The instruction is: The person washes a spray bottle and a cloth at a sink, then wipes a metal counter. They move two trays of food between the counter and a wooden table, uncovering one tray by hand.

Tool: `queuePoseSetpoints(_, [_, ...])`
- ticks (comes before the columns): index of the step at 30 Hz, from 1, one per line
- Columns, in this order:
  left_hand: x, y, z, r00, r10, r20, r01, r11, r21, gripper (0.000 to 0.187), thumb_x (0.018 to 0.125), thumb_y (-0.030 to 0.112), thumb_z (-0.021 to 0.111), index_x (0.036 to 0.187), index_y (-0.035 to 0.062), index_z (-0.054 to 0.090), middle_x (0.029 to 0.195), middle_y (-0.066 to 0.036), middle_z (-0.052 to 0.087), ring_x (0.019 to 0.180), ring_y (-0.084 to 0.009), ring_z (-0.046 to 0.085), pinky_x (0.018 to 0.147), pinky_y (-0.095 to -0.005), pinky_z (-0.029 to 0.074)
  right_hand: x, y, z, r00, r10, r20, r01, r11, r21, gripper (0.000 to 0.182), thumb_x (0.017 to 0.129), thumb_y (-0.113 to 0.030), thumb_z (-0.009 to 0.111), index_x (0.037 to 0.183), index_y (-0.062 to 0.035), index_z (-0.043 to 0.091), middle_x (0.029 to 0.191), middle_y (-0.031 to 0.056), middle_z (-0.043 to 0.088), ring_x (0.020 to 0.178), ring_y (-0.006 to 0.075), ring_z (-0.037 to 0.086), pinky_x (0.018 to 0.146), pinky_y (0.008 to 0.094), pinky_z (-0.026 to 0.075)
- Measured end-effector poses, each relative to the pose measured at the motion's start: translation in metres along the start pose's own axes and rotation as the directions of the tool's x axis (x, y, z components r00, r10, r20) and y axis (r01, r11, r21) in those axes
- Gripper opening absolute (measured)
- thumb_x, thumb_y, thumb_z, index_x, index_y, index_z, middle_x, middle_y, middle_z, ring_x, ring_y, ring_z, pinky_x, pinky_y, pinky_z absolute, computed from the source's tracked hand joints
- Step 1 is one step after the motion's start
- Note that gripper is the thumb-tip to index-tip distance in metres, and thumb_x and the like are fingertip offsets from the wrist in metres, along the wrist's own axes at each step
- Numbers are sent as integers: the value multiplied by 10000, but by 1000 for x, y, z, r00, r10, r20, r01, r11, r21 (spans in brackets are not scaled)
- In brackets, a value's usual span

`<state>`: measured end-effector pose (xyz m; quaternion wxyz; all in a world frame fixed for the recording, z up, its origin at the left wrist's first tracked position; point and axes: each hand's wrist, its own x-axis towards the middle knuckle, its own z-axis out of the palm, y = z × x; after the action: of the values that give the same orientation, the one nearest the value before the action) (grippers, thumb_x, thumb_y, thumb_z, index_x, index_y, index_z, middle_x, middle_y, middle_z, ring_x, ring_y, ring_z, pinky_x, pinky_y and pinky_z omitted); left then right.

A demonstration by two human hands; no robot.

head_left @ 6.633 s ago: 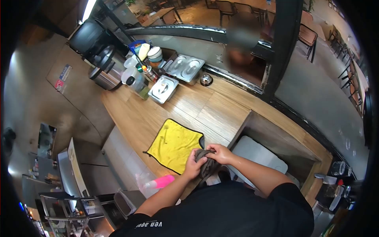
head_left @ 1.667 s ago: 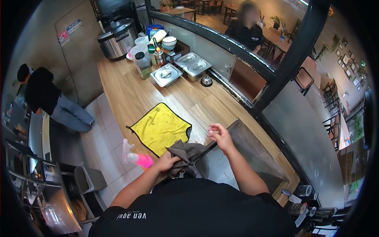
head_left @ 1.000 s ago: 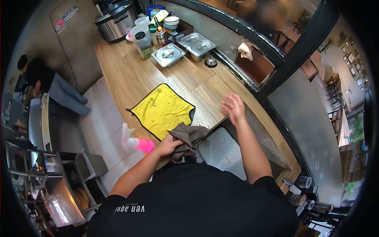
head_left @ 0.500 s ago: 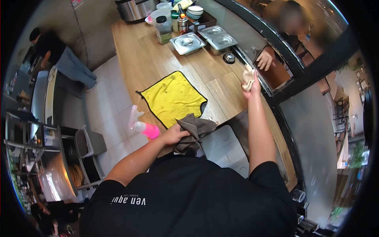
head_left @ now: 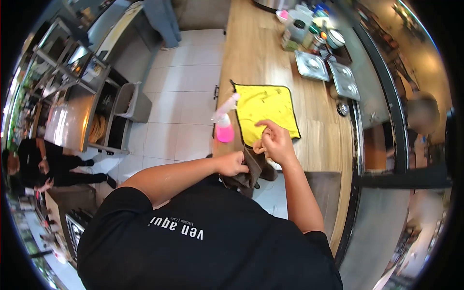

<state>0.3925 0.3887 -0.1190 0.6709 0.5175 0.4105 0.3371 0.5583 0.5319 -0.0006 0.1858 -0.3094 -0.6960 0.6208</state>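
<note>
A dark brown cloth (head_left: 249,171) hangs from my left hand (head_left: 232,164), whose fingers are closed on its upper edge. Just right of it, my right hand (head_left: 274,142) is over the near edge of a yellow cloth (head_left: 266,106) with black trim, fingers curled. Something pale shows at its fingertips, too small to name. The yellow cloth lies spread on the wooden counter (head_left: 309,145). Left of that cloth, a spray bottle with pink liquid (head_left: 224,130) stands upright near the counter's left edge.
Lidded metal containers (head_left: 312,65), a jar (head_left: 294,36), bowls (head_left: 335,38) and a call bell (head_left: 342,109) are at the back right. A framed window runs along the right. A grey bin (head_left: 133,102) and a person in black (head_left: 48,164) are at the left.
My right hand has come back from the window to beside the brown cloth; the pale cloth it held is now barely visible. The view has turned, and the other person's hand at the window is out of sight.
</note>
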Motion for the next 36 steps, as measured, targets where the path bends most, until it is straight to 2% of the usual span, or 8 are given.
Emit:
queuePoseSetpoints(1, [-11, 5, -4, 1000, -21, 20, 21, 1000, 9, 373, 965, 15, 644, 1337, -15, 652, 1265, -50, 723, 1194, -168, 640, 1079, -348, 488, 9, -22, 9, 994, -112, -1, 102, 912, -397, 430, 897, -177, 753, 1300, -46, 679, 813, 104, 671, 831, 244, 740, 724, 352, 593])
queuePoseSetpoints(4, [-51, -4, -18, 995, -97, -31, 100, 981, 164, 381, 935, -32, 568, 1303, -37, 671, 1264, -73, 744, 1178, -178, 659, 1073, -355, 498, 33, -30, 60, 891, -453, -35, 355, 743, -567, 641, 811, -336, 894, 1348, -73, 663, 977, 136, 705, 956, 313, 748, 836, 414, 597])
queuePoseSetpoints(8, [-133, 11, -25, 967, 110, -232, -66, 980, 188, 279, 869, 74, 623, 1109, -36, 711, 931, -135, 758, 878, -218, 690, 835, -380, 545, 62, 10, 104, 901, -433, -4, 353, 740, -572, 571, 760, -427, 941, 1182, -83, 767, 1065, 144, 726, 953, 327, 741, 823, 456, 593])
queuePoseSetpoints(10, [-187, 15, -27, 948, 77, -310, -44, 993, 112, 373, 872, -1, 569, 1218, -19, 706, 1146, -78, 765, 1076, -183, 671, 993, -359, 514, 61, 5, 125, 950, -308, 52, 257, 679, -687, 446, 783, -395, 937, 1083, -96, 796, 994, 139, 745, 890, 333, 744, 793, 450, 596])
queuePoseSetpoints(16, [-352, -2, -4, 659, 111, -744, -262, 961, -88, 465, 879, -22, 547, 1324, 6, 683, 1265, -79, 737, 1192, -171, 644, 1083, -361, 498, 21, -38, 241, 814, -427, 394, 568, 730, -381, 395, 792, -222, 945, 1108, -72, 762, 964, 115, 779, 886, 268, 765, 779, 394, 602])
queuePoseSetpoints(21, [-459, -5, 31, 414, 212, -885, -158, 975, 159, 612, 839, 75, 915, 1378, 14, 632, 1306, -89, 730, 1197, -163, 670, 1061, -365, 534, -7, -66, 384, 655, -423, 626, 666, 715, -215, 363, 789, -237, 922, 1067, -73, 755, 986, 142, 770, 882, 349, 759, 754, 437, 596])
queuePoseSetpoints(25, [-521, -12, 44, 200, 129, -971, -305, 950, 63, 693, 811, 70, 934, 1417, 8, 604, 1260, -97, 740, 1137, -153, 673, 1027, -354, 552, -11, -87, 473, 556, -390, 734, 680, 721, -132, 342, 798, -246, 916, 1056, -87, 758, 999, 125, 771, 838, 327, 750, 736, 428, 590])
queuePoseSetpoints(36, [-636, -70, 11, -226, 226, -948, 26, 974, 226, 931, 591, 211, 1043, 1396, 44, 606, 1204, -119, 672, 1119, -254, 680, 950, -402, 560, 55, -101, 645, 322, -346, 881, 727, 686, 4, 340, 886, -414, 843, 1011, -103, 782, 946, 127, 724, 890, 362, 697, 779, 453, 556])
